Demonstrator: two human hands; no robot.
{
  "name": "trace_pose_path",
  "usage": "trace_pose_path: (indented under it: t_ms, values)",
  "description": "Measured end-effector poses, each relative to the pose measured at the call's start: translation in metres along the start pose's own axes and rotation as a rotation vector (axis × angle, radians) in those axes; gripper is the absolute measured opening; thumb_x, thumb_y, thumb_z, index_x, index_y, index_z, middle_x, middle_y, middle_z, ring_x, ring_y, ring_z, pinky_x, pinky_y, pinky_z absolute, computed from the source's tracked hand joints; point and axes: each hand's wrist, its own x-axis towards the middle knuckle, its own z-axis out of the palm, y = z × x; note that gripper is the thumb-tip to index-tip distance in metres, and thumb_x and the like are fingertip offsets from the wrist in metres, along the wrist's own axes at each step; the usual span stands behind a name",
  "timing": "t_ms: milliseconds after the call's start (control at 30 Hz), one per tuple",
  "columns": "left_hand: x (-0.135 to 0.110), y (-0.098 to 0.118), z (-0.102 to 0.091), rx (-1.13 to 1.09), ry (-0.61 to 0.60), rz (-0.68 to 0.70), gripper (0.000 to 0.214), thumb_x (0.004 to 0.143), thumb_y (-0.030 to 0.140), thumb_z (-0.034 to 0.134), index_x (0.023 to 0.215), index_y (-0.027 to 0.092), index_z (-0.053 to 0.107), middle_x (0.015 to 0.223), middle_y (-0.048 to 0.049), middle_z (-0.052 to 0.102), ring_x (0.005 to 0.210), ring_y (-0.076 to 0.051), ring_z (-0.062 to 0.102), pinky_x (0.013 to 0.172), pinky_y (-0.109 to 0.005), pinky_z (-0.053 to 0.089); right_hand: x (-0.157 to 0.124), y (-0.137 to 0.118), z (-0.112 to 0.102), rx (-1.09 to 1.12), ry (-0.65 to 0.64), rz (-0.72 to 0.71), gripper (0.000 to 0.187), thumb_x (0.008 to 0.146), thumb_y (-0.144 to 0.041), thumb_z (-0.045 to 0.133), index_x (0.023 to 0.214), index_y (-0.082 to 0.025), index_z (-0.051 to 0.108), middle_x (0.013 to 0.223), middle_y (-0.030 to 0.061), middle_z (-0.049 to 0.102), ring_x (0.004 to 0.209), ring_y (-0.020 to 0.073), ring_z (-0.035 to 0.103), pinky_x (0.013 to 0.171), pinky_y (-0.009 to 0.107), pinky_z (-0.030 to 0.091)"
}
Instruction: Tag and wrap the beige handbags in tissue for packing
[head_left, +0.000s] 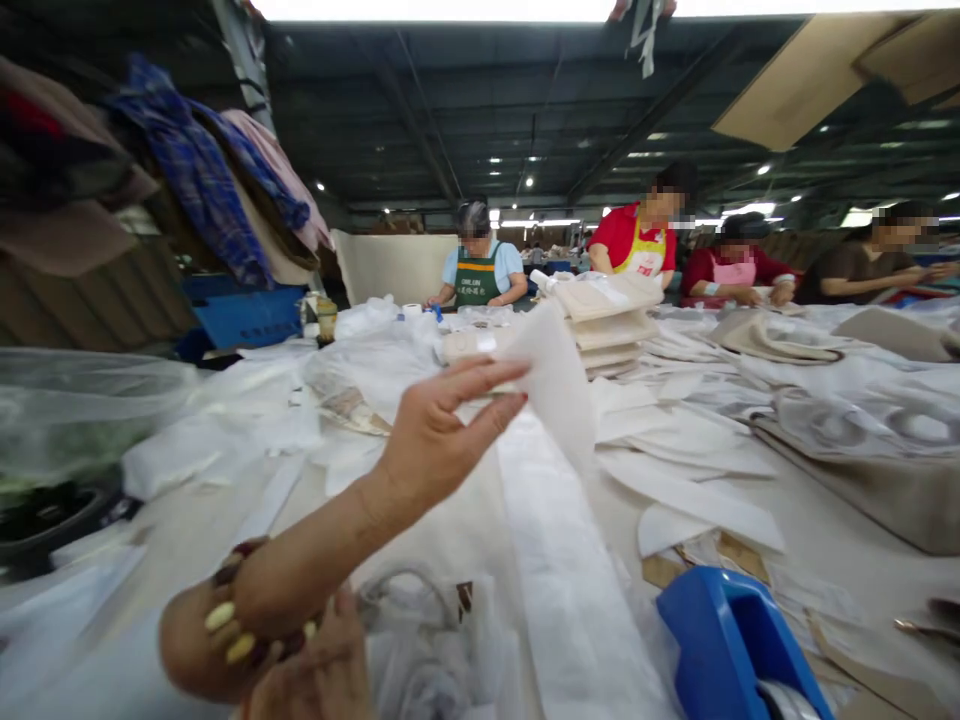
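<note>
My left hand (439,435) reaches in from the lower left, a beaded bracelet (240,630) around that arm. Its thumb and fingers pinch the edge of a thin, translucent white sheet (562,385), which stands up from the table. At the bottom edge, under the left forearm, part of what looks like my right hand (315,675) shows beside the bracelet; its fingers are mostly hidden. A long white plastic strip (562,570) lies in front of me, below the sheet. To its right is a blue tape dispenser (739,640).
Flat white pieces (690,480) lie loosely to the right, with a stack of beige pieces (611,320) behind. A beige item in clear plastic (862,470) lies far right. White plastic bags (247,420) cover the left. Several people, including one in a green apron (476,280), work across the table.
</note>
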Motion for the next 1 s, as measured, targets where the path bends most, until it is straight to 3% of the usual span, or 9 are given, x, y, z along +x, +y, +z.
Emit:
trace_pose_path:
  t_ms: [100, 233, 333, 467, 567, 700, 800, 900, 1000]
  values:
    - [-0.002, 0.012, -0.049, -0.214, 0.316, -0.221, 0.027, 0.065, 0.028, 0.075, 0.089, 0.016, 0.072, 0.08, -0.0026, 0.069, 0.07, -0.014, 0.061, 0.07, -0.026, 0.05, 0.002, 0.003, 0.006, 0.023, 0.028, 0.043, 0.03, 0.086, -0.022, 0.053, 0.113, -0.01, 0.055, 0.114, 0.0152, 0.062, 0.12, 0.0295, 0.048, 0.098, 0.053, 0.044]
    - [-0.024, 0.008, -0.108, -0.242, 0.572, -0.359, 0.029, 0.047, 0.023, 0.082, 0.068, 0.013, 0.065, 0.062, 0.0013, 0.063, 0.056, -0.01, 0.055, 0.053, -0.021, 0.043, 0.004, 0.007, 0.006, 0.042, 0.039, 0.05, 0.022, 0.084, -0.021, 0.053, 0.105, -0.017, 0.059, 0.106, 0.007, 0.065, 0.113, 0.0232, 0.054, 0.104, 0.045, 0.04]
    - [-0.058, 0.005, -0.15, -0.24, 0.622, -0.474, 0.036, 0.039, 0.018, 0.082, 0.068, 0.014, 0.06, 0.056, 0.0053, 0.057, 0.052, -0.009, 0.051, 0.05, -0.02, 0.039, 0.01, 0.012, 0.002, 0.077, 0.005, 0.025, 0.017, 0.086, -0.021, 0.049, 0.095, -0.021, 0.063, 0.099, 0.0044, 0.067, 0.103, 0.0227, 0.06, 0.102, 0.044, 0.04]
    - [-0.114, 0.006, -0.19, -0.255, 0.57, -0.642, 0.039, 0.041, 0.018, 0.08, 0.073, 0.014, 0.058, 0.058, 0.0058, 0.057, 0.055, -0.008, 0.051, 0.054, -0.019, 0.04, 0.018, 0.013, -0.009, 0.198, 0.06, 0.016, 0.029, 0.092, -0.02, 0.037, 0.107, -0.015, 0.061, 0.105, 0.0113, 0.068, 0.103, 0.022, 0.06, 0.1, 0.048, 0.039]
    - [-0.154, 0.003, -0.2, -0.222, 0.534, -0.727, 0.041, 0.047, 0.021, 0.076, 0.081, 0.016, 0.055, 0.062, 0.0053, 0.059, 0.057, -0.01, 0.053, 0.055, -0.022, 0.041, 0.019, -0.001, -0.015, 0.434, 0.027, 0.122, 0.03, 0.093, -0.029, 0.039, 0.113, -0.017, 0.058, 0.104, 0.0111, 0.068, 0.095, 0.0207, 0.063, 0.088, 0.041, 0.048]
    - [-0.19, 0.0, -0.195, -0.102, 0.454, -0.774, 0.04, 0.058, 0.021, 0.069, 0.094, 0.017, 0.052, 0.065, 0.0053, 0.058, 0.059, -0.012, 0.052, 0.055, -0.024, 0.039, 0.013, -0.034, -0.016, 0.97, -0.245, 0.479, 0.047, 0.085, -0.038, 0.055, 0.127, -0.021, 0.044, 0.085, 0.0033, 0.067, 0.072, 0.0155, 0.064, 0.062, 0.028, 0.052]
    - [-0.203, 0.003, -0.187, -0.163, 0.435, -0.792, 0.055, 0.061, 0.022, 0.067, 0.111, 0.017, 0.046, 0.071, 0.0038, 0.06, 0.064, -0.014, 0.057, 0.06, -0.026, 0.042, 0.008, -0.048, -0.015, 1.222, -0.342, 0.65, 0.054, 0.075, -0.037, 0.068, 0.121, -0.023, 0.046, 0.075, -0.0012, 0.065, 0.063, 0.0133, 0.06, 0.055, 0.024, 0.05]
    - [-0.213, 0.007, -0.181, -0.335, 0.409, -0.868, 0.06, 0.062, 0.029, 0.071, 0.114, 0.016, 0.046, 0.081, -0.0016, 0.065, 0.075, -0.018, 0.061, 0.068, -0.029, 0.046, 0.007, -0.045, -0.016, 1.201, -0.284, 0.68, 0.046, 0.072, -0.035, 0.072, 0.112, -0.022, 0.053, 0.076, 0.0, 0.067, 0.06, 0.0127, 0.059, 0.05, 0.022, 0.048]
    - [-0.222, 0.007, -0.185, -0.464, 0.267, -1.019, 0.036, 0.06, 0.036, 0.071, 0.086, 0.014, 0.059, 0.074, -0.0033, 0.065, 0.068, -0.02, 0.062, 0.059, -0.029, 0.046, 0.009, -0.032, -0.02, 0.913, -0.218, 0.589, 0.036, 0.081, -0.039, 0.061, 0.111, -0.021, 0.056, 0.079, 0.0021, 0.069, 0.062, 0.0144, 0.061, 0.051, 0.024, 0.05]
